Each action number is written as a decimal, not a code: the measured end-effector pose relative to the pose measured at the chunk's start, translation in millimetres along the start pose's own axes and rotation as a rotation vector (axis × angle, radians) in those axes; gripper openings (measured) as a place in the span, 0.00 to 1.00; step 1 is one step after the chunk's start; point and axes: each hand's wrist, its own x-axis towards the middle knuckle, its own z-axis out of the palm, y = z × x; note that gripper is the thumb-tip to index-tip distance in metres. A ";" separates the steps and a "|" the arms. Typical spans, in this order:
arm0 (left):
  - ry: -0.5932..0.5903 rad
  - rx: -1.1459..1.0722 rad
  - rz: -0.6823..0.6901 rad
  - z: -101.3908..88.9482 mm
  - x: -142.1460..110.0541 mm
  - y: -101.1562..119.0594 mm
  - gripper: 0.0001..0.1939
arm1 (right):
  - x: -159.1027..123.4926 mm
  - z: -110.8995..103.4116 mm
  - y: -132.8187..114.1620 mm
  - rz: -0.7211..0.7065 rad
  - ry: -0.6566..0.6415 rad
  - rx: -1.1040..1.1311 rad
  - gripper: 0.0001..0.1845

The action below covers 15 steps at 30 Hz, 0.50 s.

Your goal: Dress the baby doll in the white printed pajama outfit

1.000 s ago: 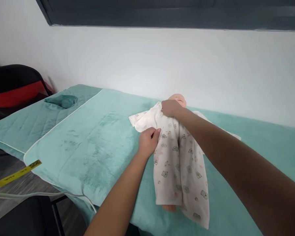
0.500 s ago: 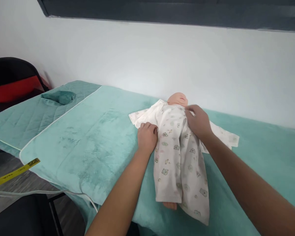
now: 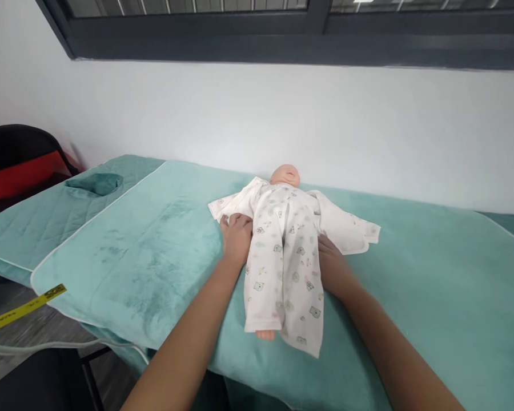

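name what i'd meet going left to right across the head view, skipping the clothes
Yellow strip, hole in the bed cover, left hand, doll's head, right hand.

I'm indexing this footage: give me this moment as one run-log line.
left hand: at left edge of garment; right hand: at its right edge; doll: face up, head and foot showing; sleeves: spread

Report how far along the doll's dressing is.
Looks done: printed clothes cover the doll to the neck, toes showing at one hem. In hand: the left hand and right hand rest along its sides. Probably left: the sleeves and other trouser leg, where no fingers or toes show.
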 end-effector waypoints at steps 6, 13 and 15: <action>-0.104 -0.021 0.177 0.3 -8.9 4.0 0.14 | 9.8 -0.5 -10.8 0.089 -0.031 0.054 0.20; -0.197 -0.123 0.241 -4.7 -11.7 10.3 0.19 | 16.7 -6.7 -21.4 0.277 -0.021 -0.002 0.18; -0.205 -0.172 0.257 -6.5 -11.9 13.1 0.21 | 16.3 -7.6 -20.3 0.307 0.003 0.012 0.17</action>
